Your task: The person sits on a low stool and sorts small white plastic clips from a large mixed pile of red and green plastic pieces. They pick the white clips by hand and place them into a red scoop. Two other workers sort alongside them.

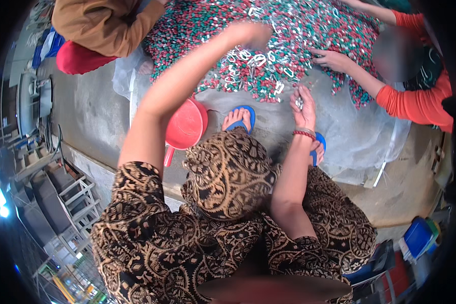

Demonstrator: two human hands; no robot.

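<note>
A wide heap of small red, green and whitish pieces (175, 63) spreads before me; I cannot make out their exact kind. Over its middle my left hand (251, 34) reaches out, its fingers smeared by motion. Several white oval, ring-like pieces (258, 61) lie scattered on the heap below that hand. At the heap's near edge my right hand (305, 112) is turned palm up, wearing a red bead bracelet (304, 133). Its fingers curl around a few small whitish pieces (299, 103).
A red long-handled dipper (186, 124) stands by my left foot. Translucent sheeting (349, 147) lies under the heap. To the right, a person in orange sleeves (413, 104) has a hand (334, 61) at the heap; another in brown (99, 25) sits at the upper left.
</note>
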